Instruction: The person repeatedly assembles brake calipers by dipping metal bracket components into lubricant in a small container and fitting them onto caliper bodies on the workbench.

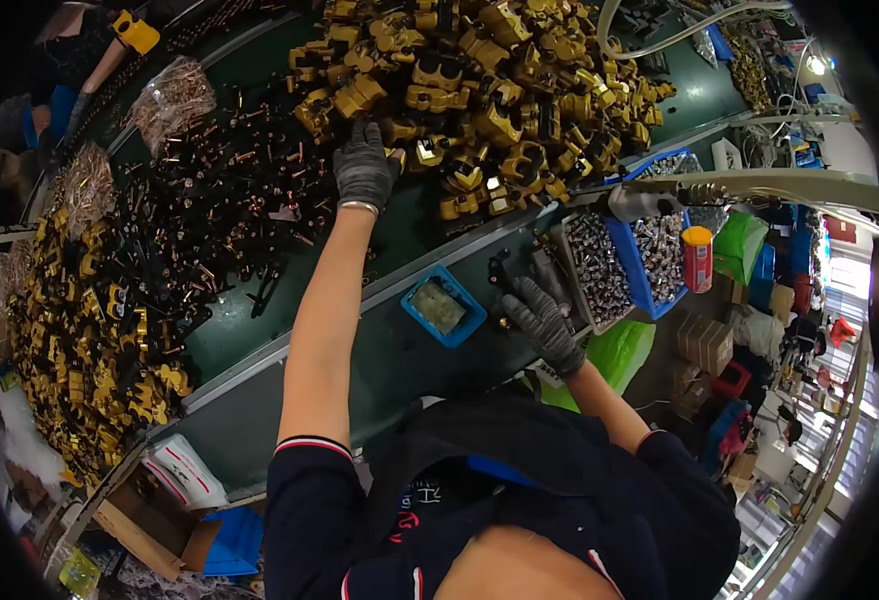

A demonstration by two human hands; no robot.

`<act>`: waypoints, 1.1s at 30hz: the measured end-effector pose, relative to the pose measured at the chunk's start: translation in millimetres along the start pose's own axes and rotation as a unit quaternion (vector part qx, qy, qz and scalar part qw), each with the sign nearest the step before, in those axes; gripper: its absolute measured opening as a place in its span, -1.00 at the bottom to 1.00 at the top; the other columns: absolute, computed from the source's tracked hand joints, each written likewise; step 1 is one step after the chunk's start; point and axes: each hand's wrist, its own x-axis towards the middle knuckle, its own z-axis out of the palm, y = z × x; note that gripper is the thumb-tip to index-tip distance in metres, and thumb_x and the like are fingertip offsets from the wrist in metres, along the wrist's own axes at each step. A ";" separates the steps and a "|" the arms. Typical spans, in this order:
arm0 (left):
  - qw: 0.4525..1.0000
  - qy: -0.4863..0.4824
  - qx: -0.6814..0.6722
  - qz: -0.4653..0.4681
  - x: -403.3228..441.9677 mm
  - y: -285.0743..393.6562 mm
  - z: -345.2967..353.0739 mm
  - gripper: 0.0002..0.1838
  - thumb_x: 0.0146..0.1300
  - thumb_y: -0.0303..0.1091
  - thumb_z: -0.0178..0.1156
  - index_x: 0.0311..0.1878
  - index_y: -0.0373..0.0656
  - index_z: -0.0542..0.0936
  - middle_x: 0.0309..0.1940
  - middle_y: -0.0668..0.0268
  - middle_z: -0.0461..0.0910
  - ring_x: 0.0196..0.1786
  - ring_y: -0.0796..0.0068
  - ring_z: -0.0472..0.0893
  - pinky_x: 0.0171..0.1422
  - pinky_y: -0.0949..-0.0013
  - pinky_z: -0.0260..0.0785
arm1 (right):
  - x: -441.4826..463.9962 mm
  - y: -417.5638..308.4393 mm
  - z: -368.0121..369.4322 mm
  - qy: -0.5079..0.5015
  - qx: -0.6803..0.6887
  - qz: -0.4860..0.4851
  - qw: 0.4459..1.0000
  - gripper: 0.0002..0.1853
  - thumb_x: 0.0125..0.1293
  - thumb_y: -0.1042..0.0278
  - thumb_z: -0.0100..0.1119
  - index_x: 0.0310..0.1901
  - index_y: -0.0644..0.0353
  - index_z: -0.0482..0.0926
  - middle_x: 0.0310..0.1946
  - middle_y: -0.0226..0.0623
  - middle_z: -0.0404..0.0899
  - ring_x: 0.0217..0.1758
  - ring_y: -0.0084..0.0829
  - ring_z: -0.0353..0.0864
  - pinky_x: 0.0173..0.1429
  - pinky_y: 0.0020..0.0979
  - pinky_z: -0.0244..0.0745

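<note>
My left hand, in a dark grey knitted glove, reaches to the near left edge of a large heap of gold-coloured metal castings. Its fingers are stretched forward and touch or almost touch the castings; no held part shows. My right hand, gloved alike, is over the near bench strip with its fingers apart. Just beyond its fingertips lies a small black part. To its left stands a blue plastic tray with a pale greenish block inside.
Loose dark screws and black parts cover the conveyor at left, with more gold parts beyond. Bins of silver fittings, a red can with an orange lid and a power screwdriver are at right. A metal rail divides belt and bench.
</note>
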 end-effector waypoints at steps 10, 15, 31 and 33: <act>0.954 -0.270 0.050 0.123 -29.0 26.8 -21.6 -0.18 -0.24 0.19 0.37 0.05 -0.20 0.49 0.05 0.07 0.47 0.11 0.13 0.47 0.13 0.16 0.35 | 18.6 -6.3 9.2 -0.092 0.217 0.253 0.938 -0.74 0.14 0.35 0.25 -0.19 0.34 0.58 -0.36 -0.02 0.57 -0.26 -0.08 0.58 -0.14 -0.28 0.48; 0.928 -0.336 0.037 0.157 -28.9 20.6 -6.0 -0.04 -0.25 0.19 0.39 0.20 -0.23 0.38 0.10 0.03 0.44 0.13 0.16 0.47 0.17 0.19 0.35 | 10.8 -15.1 8.3 -0.114 0.280 0.284 0.910 -0.76 0.13 0.37 0.25 -0.22 0.35 0.57 -0.35 -0.03 0.58 -0.31 -0.11 0.60 -0.24 -0.26 0.49; 0.310 -0.190 -0.875 -0.319 -319.0 -64.3 -0.7 -0.27 0.04 0.31 0.16 0.04 -0.15 0.42 -0.10 0.19 0.51 -0.07 0.19 0.56 -0.01 0.04 0.46 | 31.1 -7.2 115.5 -0.284 0.183 0.278 0.899 -0.70 0.22 0.17 0.18 -0.16 0.25 0.59 -0.40 -0.07 0.61 -0.36 -0.25 0.62 -0.20 -0.32 0.51; 0.308 -0.172 -0.878 -0.322 -331.8 -60.7 13.0 -0.22 0.03 0.34 0.14 0.11 -0.15 0.40 -0.11 0.19 0.52 -0.08 0.18 0.56 0.01 0.02 0.45 | 41.3 -14.2 101.7 -0.323 0.161 0.315 0.878 -0.71 0.24 0.22 0.17 -0.15 0.28 0.57 -0.35 -0.10 0.62 -0.35 -0.31 0.62 -0.19 -0.34 0.51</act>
